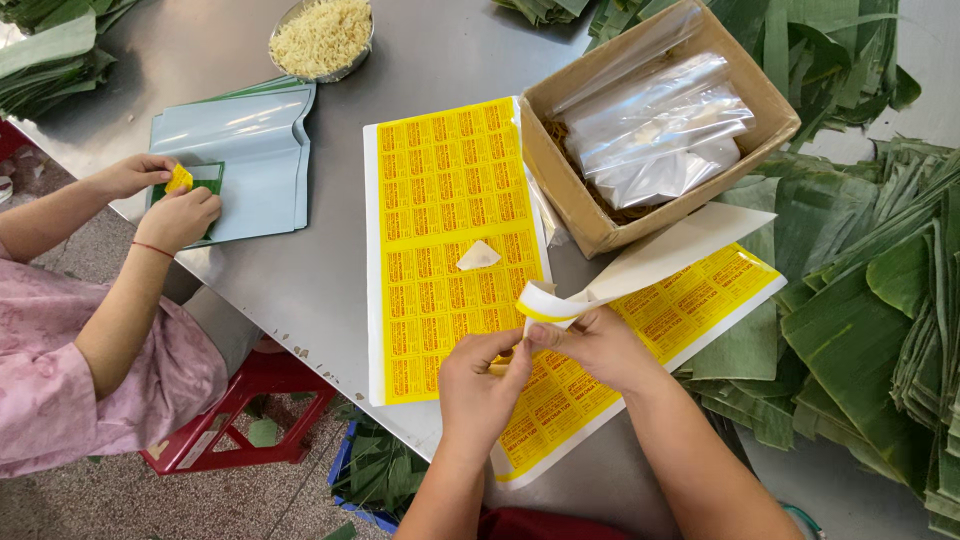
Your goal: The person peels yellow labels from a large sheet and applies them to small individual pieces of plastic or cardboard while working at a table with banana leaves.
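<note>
Both forearms are entering from below and meeting over a yellow sticker sheet (640,330) lying at the steel table's (330,270) near edge. The left hand (482,385) is pinching closed on the sheet's stickers, while the right hand (598,345) is gripping the curling white backing strip (650,262) peeling upward. A second yellow sheet (455,240) is lying just beside, left. Behind, a cardboard box (655,120) is holding clear plastic bags (655,130). At far left, a co-worker's hands (160,195) are pressing a yellow sticker onto a pale pouch (255,160).

Pretty bright, even light from overhead; soft glare on the steel table (420,40) and plastic bags (655,125), faint shadows, slight edge distortion.
</note>
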